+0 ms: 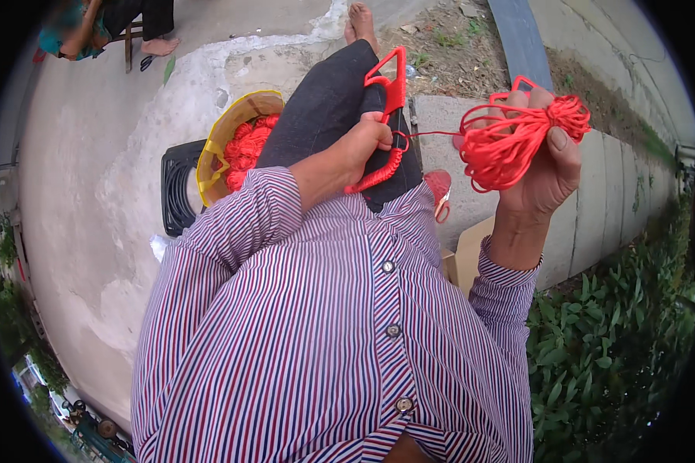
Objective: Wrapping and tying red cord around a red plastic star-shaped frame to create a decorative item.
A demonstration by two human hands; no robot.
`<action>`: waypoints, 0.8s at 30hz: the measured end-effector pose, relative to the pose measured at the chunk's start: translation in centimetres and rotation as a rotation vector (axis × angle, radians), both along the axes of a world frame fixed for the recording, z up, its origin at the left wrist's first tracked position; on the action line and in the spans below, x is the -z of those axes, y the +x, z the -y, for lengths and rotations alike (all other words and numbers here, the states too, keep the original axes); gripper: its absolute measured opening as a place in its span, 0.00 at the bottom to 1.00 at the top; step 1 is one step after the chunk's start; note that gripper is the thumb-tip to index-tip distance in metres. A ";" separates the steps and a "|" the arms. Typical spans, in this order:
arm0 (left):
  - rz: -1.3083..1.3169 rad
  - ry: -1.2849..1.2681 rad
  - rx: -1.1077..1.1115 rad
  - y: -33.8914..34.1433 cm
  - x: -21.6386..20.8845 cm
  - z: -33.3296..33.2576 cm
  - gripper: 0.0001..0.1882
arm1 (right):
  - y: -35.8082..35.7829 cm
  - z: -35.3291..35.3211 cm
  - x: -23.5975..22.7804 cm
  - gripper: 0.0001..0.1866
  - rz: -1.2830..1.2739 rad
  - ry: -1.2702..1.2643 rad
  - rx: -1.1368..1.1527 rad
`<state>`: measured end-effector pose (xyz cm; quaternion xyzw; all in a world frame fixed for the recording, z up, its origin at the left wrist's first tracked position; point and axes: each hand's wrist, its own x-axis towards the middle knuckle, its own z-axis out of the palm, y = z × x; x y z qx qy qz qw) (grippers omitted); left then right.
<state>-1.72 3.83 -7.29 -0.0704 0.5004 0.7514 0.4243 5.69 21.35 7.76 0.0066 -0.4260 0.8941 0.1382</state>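
My left hand (pixel 361 148) is closed around a red plastic winder (pixel 394 91) above my dark trouser leg. Red cord is coiled tightly along the winder's lower bar (pixel 380 171). From there a single taut strand (pixel 436 133) crosses to my right hand (pixel 547 179). That hand is raised at the right, its fingers and thumb gripping a looped bundle of red cord (pixel 502 150), gathered tight at its right end. A red plastic loop (pixel 523 82) sticks up behind the fingers; what it belongs to is hidden.
Left of my leg, a yellow bag (pixel 208 171) holds red cord bundles, beside a black plastic crate (pixel 174 189). Near my right hip lie more red cord (pixel 438 184), orange-handled scissors (pixel 442 210) and a cardboard box (pixel 472 251). Another person (pixel 108 27) sits far left. Leafy plants (pixel 594 347) grow at right.
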 end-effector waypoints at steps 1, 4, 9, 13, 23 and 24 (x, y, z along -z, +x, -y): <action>-0.002 -0.011 -0.032 0.2 -0.3 0.0 0.26 | 0.1 0.2 -1.3 0.13 -0.111 -0.110 -0.245; 0.010 -0.020 -0.064 0.1 0.3 -0.2 0.28 | 1.7 3.1 -3.6 0.12 -0.197 -0.196 -0.458; 0.030 -0.030 -0.130 1.2 -0.1 -0.5 0.31 | 4.6 5.0 -5.2 0.16 -0.119 -0.166 -0.385; -1.321 -0.554 -0.059 2.1 -3.0 0.1 0.28 | 3.6 2.6 -4.2 0.21 -0.422 0.098 -0.315; 0.108 -0.250 0.160 -0.7 -3.6 3.3 0.09 | -0.6 1.0 9.8 0.16 0.184 1.481 -0.304; 0.107 -0.252 0.161 -0.8 -3.5 3.3 0.09 | -0.9 2.2 10.7 0.16 0.184 1.479 -0.302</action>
